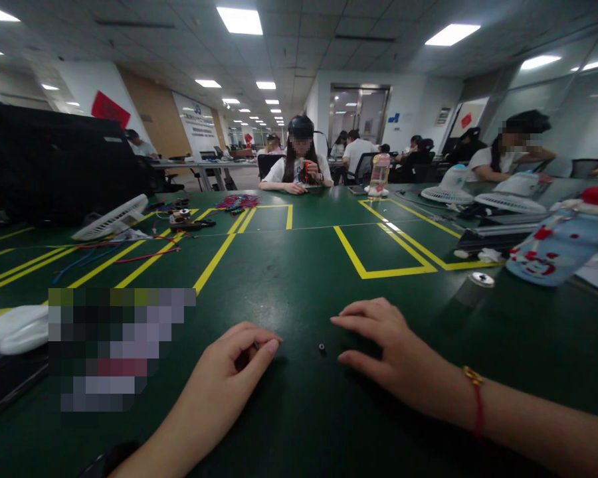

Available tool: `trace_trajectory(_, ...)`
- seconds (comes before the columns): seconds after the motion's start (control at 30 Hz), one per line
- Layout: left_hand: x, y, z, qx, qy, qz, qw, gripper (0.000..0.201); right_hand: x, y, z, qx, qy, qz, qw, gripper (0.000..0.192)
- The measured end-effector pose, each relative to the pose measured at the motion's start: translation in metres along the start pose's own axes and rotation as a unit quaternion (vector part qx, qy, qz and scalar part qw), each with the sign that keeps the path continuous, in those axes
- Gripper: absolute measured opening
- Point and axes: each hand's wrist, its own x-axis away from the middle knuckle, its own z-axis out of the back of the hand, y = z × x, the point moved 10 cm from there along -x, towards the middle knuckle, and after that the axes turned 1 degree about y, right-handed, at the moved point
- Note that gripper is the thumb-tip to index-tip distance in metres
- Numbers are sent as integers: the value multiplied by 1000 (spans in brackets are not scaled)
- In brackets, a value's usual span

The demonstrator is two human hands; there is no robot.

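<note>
Both of my hands are low over a dark green tabletop (pixel 274 265) marked with yellow tape lines (pixel 214 262). Between them lies a tiny dark cylindrical piece with a pale ringed end (pixel 321 347), well clear of my left fingers and nearer my right thumb — neither hand touches it. My left hand (pixel 242 362) is curled, its thumb drawn up to the forefinger; I cannot tell whether anything is pinched there. My right hand (pixel 381 335) is spread, thumb apart from the fingers and nothing between them. A red cord bracelet with a gold-coloured charm (pixel 479 405) circles that wrist.

Beyond my right hand stands a silver metal can (pixel 474 290), near a light blue bottle with a red top (pixel 553 249). Red and blue wires (pixel 236 202) lie farther off to the left — a co-worker in a white top (pixel 275 171) sits across from me.
</note>
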Motion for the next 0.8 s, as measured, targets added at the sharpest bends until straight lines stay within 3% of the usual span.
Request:
trace_trajectory(0.1, 1, 0, 0, -17, 0, -6, 1000, 23, -20, -26, -21, -68, -41, 23, 997, 23)
trace_trajectory(0.17, 1, -1, 0, -21, -1, -4, 1000, 25, -23, -14, -9, -79, -29, 9, 996, 24)
trace_trajectory(0.3, 1, 2, -3, -19, -11, 2, 1000, 26, 3, 54, 72, 69, 92, -51, 992, 28)
trace_trajectory(0.37, 1, 5, -6, -12, -17, 1, 1000, 25, 26, 98, 115, 181, 142, -117, 966, 31)
trace_trajectory(0.43, 2, 6, -8, -7, -21, 0, 1000, 25, 50, 146, 140, 232, 136, -221, 937, 34)
trace_trajectory(0.5, 2, 6, -9, -6, -24, 0, 1000, 25, 68, 184, 147, 231, 100, -306, 918, 35)
trace_trajectory(0.57, 3, 5, -10, -6, -27, -1, 1000, 25, 76, 203, 146, 215, 76, -344, 911, 35)
trace_trajectory(0.8, 4, 4, -11, 0, -30, -11, 1000, 24, 86, 222, 159, 193, 105, -386, 896, 37)
